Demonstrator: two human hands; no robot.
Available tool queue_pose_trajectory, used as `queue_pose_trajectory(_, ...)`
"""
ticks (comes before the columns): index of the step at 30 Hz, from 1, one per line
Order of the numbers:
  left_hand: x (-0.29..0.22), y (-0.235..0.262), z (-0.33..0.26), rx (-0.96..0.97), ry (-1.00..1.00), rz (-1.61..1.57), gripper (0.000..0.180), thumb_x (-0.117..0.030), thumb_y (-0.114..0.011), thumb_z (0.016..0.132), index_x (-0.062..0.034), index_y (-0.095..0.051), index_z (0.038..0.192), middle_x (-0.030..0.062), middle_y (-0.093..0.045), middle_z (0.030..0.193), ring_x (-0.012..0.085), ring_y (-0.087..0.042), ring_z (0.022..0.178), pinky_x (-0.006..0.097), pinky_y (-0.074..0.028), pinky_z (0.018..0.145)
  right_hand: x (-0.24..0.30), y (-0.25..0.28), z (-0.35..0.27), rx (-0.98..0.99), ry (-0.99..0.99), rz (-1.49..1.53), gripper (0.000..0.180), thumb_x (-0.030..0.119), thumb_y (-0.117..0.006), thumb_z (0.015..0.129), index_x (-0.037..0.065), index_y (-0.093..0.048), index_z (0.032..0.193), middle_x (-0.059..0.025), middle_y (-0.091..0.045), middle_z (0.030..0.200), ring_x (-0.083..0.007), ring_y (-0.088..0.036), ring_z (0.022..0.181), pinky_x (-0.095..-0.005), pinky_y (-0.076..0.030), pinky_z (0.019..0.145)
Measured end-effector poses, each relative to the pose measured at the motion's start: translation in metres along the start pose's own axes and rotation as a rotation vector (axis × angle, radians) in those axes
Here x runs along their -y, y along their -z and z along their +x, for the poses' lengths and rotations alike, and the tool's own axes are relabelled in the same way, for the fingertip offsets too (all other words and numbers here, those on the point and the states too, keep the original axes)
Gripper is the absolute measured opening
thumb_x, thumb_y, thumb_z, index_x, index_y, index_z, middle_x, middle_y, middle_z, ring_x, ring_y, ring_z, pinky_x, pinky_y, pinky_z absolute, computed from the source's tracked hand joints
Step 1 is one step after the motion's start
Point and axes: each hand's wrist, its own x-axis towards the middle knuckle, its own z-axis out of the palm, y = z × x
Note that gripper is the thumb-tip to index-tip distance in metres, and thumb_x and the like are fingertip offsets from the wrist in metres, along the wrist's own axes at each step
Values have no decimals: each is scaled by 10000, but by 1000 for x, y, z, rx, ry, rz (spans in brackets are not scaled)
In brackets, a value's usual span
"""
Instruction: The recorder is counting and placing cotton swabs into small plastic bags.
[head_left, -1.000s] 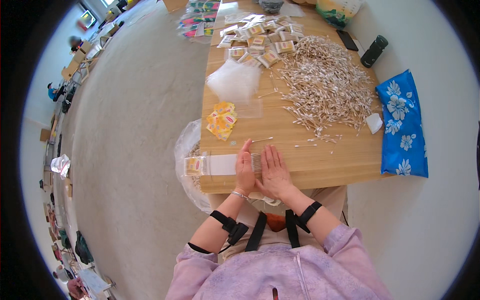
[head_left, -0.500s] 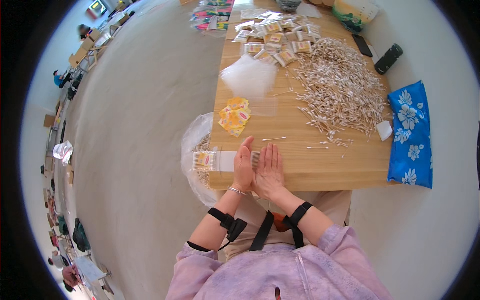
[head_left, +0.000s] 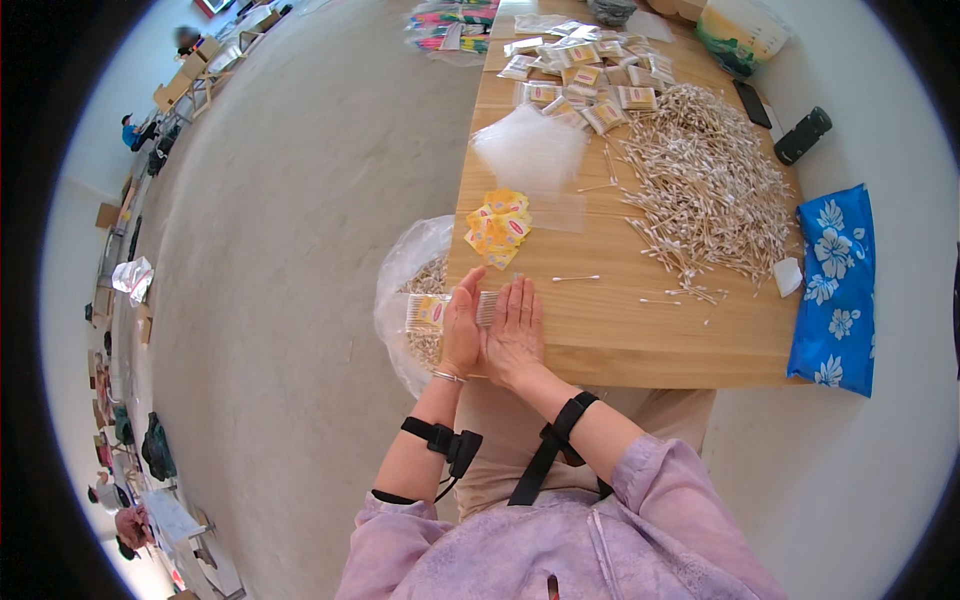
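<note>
My left hand point(head_left: 462, 328) stands on its edge at the table's near left corner, fingers stretched out and pressed side by side. Close beside it, my right hand point(head_left: 515, 330) lies palm down with straight fingers. A row of cotton swabs point(head_left: 488, 309) shows between the two hands, partly covered by the right fingers. Left of my left hand, a clear packet of cotton swabs point(head_left: 427, 313) with a yellow card sticks out past the table edge. Below it hangs a clear plastic bag point(head_left: 400, 262) full of loose swabs.
Yellow cards point(head_left: 497, 228) and clear empty sleeves point(head_left: 530, 145) lie farther up the wooden table point(head_left: 640, 350). A large heap of loose swabs point(head_left: 705, 180) covers the right side. Filled packets point(head_left: 585, 75) lie behind. A blue flowered pouch point(head_left: 835, 290) sits at the right edge.
Both hands have slid left with the row of swabs, closer to the packet. The white strip that showed between my left hand and the packet is now covered. The view has shifted slightly.
</note>
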Motion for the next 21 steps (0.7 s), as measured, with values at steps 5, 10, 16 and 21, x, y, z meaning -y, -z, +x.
queue_pose_trajectory(5, -1, 3, -2, -42, -40, 14, 584, -429, -278, 1015, 31, -400, 1354, 139, -412, 1402, 209, -335, 1334, 333, -229, 1126, 2, 3, -1, 34, 28, 9, 759, 374, -408, 897, -105, -139, 1420, -269, -58, 1513, -389, 9, 1421, -475, 7, 1152)
queue_pose_trajectory(10, -1, 8, -1, 3, -33, 15, 587, -432, -271, 1015, 29, -401, 1355, 137, -415, 1402, 213, -326, 1342, 331, -218, 1129, -8, 10, -10, 90, 154, 91, 792, 385, -427, 876, -108, -136, 1423, -277, -52, 1511, -389, 14, 1422, -473, 11, 1152)
queue_pose_trajectory(16, 0, 13, -2, 65, -47, 124, 595, -446, -266, 1012, 20, -406, 1355, 142, -411, 1404, 216, -311, 1353, 335, -203, 1133, -3, 8, -10, 59, 116, -12, 798, 383, -440, 864, -108, -147, 1421, -283, -67, 1506, -389, 11, 1423, -476, 6, 1152)
queue_pose_trajectory(21, 3, 15, -2, 60, -63, 73, 585, -440, -274, 1013, 16, -419, 1348, 143, -415, 1399, 216, -317, 1349, 329, -210, 1129, 3, 8, -10, 83, 105, 5, 780, 380, -421, 872, -110, -155, 1418, -276, -68, 1509, -396, -3, 1421, -478, 1, 1152)
